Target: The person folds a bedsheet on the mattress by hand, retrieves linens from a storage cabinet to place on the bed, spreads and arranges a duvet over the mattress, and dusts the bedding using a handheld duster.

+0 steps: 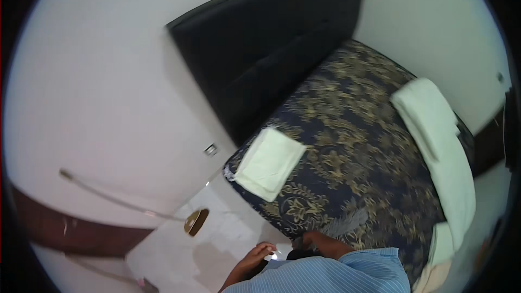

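My left hand (261, 250) is low in the view, above the floor beside the bed. Its fingers are loosely bent and apart, and I see nothing in them. By the near edge of the mattress (331, 157) is my right hand (309, 240); its fingers are blurred and partly hidden, so what they hold does not show. A grey, feathery-looking patch (353, 222) lies just past my right forearm on the dark, gold-patterned mattress; I cannot make out what it is. Folded pale cloth (270, 164) rests on the mattress corner near the headboard.
A black padded headboard (266, 49) stands against the wall. Along the bed's far side lies a long pale folded bundle (442, 146), with smaller cloths (440, 244) at its end. On the floor, a broom (196, 221) leans its long handle against the wall, left of me.
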Tool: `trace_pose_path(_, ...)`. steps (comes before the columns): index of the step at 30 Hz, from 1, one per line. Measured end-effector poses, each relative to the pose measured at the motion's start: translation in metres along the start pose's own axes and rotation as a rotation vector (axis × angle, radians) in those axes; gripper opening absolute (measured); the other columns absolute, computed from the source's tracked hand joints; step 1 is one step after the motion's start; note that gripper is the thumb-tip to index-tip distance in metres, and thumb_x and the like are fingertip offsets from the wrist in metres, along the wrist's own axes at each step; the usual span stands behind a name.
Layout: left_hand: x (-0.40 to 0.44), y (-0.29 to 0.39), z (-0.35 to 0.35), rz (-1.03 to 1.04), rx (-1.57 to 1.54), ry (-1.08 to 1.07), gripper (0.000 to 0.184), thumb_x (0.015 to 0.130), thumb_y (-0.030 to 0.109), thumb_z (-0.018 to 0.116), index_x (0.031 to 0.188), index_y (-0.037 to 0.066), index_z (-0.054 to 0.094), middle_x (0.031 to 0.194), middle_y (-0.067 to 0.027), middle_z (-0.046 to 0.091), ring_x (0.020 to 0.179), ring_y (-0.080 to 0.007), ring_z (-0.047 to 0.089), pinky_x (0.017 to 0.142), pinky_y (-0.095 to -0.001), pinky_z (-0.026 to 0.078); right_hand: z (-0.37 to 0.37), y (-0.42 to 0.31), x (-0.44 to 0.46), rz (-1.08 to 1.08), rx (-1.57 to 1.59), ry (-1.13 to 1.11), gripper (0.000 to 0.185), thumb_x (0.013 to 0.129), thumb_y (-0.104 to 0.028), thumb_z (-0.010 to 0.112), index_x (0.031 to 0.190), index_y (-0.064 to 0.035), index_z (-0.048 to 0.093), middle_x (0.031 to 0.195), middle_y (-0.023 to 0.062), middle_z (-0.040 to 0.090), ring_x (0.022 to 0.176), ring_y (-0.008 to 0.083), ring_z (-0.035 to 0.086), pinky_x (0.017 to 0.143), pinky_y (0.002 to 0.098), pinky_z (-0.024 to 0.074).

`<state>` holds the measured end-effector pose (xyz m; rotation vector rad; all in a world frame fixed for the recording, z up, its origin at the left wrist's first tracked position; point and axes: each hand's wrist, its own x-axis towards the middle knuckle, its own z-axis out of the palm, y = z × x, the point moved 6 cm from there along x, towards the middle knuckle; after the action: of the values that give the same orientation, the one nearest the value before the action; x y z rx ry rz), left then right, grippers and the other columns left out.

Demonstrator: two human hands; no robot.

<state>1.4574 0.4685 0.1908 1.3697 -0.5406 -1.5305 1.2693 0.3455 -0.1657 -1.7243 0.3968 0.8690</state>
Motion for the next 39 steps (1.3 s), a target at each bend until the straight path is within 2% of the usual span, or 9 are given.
trace_pose_path(1,0.002,0.000,0.000,-0.008,0.032,-0.081,0.025,0.084,0.020,0.039,0.101,0.003,0.045,0.097,-0.0046,0.049,0.089,-0.0128,0.046,0.080,-0.0264,0.034,-0.034,-0.112,-0.122,-0.145,0.900,0.187,0.019,0.064,-0.024,0.059,0.075,-0.0086,0.060,0.077,0.0079,0.057,0.073,0.0181,0.050,0.059,0.0396,0.0392)
trace_pose_path(2,0.006,0.000,-0.005,-0.032,0.058,-0.109,0.026,0.084,0.022,0.039,0.101,0.004,0.045,0.097,-0.0047,0.050,0.089,-0.0129,0.047,0.080,-0.0267,0.035,-0.021,-0.102,-0.119,-0.149,0.944,0.273,0.019,0.064,-0.024,0.059,0.075,-0.0086,0.060,0.077,0.0079,0.057,0.073,0.0181,0.050,0.059,0.0396,0.0392)
trace_pose_path(5,0.030,0.009,-0.016,-0.055,0.159,-0.265,0.027,0.084,0.024,0.038,0.100,0.004,0.046,0.097,-0.0049,0.050,0.087,-0.0131,0.048,0.079,-0.0274,0.035,0.015,-0.020,-0.095,0.519,0.528,0.213,0.021,0.063,-0.034,0.059,0.073,-0.0156,0.059,0.057,0.0001,0.046,0.052,0.0139,0.041,0.051,0.0349,0.0369)
trace_pose_path(9,0.052,-0.005,-0.018,-0.167,0.381,-0.471,0.031,0.083,0.031,0.039,0.099,0.005,0.046,0.095,-0.0043,0.051,0.085,-0.0133,0.049,0.075,-0.0275,0.036,0.084,0.025,-0.163,0.618,1.163,0.573,0.024,0.066,-0.033,0.058,0.065,-0.0088,0.056,0.062,0.0027,0.051,0.049,0.0130,0.045,0.044,0.0306,0.0384)
trace_pose_path(15,0.078,-0.032,0.044,-0.302,0.635,-0.653,0.029,0.081,0.030,0.042,0.096,0.006,0.049,0.088,-0.0018,0.055,0.075,-0.0102,0.049,0.065,-0.0222,0.037,0.250,-0.010,-0.239,0.625,1.324,0.932,0.018,0.066,-0.029,0.056,0.074,-0.0124,0.057,0.056,0.0060,0.048,0.051,0.0141,0.047,0.041,0.0301,0.0373)
trace_pose_path(19,0.081,-0.067,0.130,-0.313,0.706,-0.823,0.030,0.082,0.031,0.041,0.098,0.006,0.047,0.090,-0.0039,0.053,0.083,-0.0124,0.049,0.073,-0.0258,0.037,0.378,-0.011,-0.225,0.554,0.414,1.258,0.032,0.065,-0.034,0.054,0.092,-0.0159,0.053,0.092,0.0104,0.054,0.082,0.0244,0.052,0.068,0.0367,0.0421)
trace_pose_path(21,0.070,-0.082,0.188,-0.245,0.643,-0.952,0.031,0.081,0.031,0.042,0.097,0.005,0.048,0.089,-0.0040,0.053,0.083,-0.0125,0.049,0.072,-0.0256,0.037,0.434,-0.044,-0.234,0.648,0.042,1.051,0.043,0.073,-0.036,0.044,0.107,-0.0092,0.042,0.113,0.0158,0.041,0.099,0.0314,0.043,0.081,0.0324,0.0380)
trace_pose_path(29,-0.026,-0.185,0.359,-0.389,0.894,-1.338,0.032,0.082,0.031,0.040,0.099,0.006,0.048,0.089,-0.0032,0.053,0.083,-0.0129,0.050,0.073,-0.0264,0.038,0.504,0.010,-0.295,0.761,0.708,1.480,0.040,0.069,-0.037,0.049,0.098,-0.0094,0.049,0.099,0.0135,0.048,0.089,0.0281,0.048,0.075,0.0316,0.0405)
trace_pose_path(39,-0.034,-0.359,0.492,-0.814,0.982,-1.271,0.031,0.081,0.034,0.040,0.096,0.008,0.050,0.087,-0.0030,0.053,0.082,-0.0123,0.050,0.073,-0.0268,0.039,0.626,0.083,-0.361,0.714,1.611,1.815,0.037,0.064,-0.039,0.055,0.086,-0.0096,0.058,0.080,0.0103,0.059,0.076,0.0233,0.055,0.067,0.0304,0.0439)
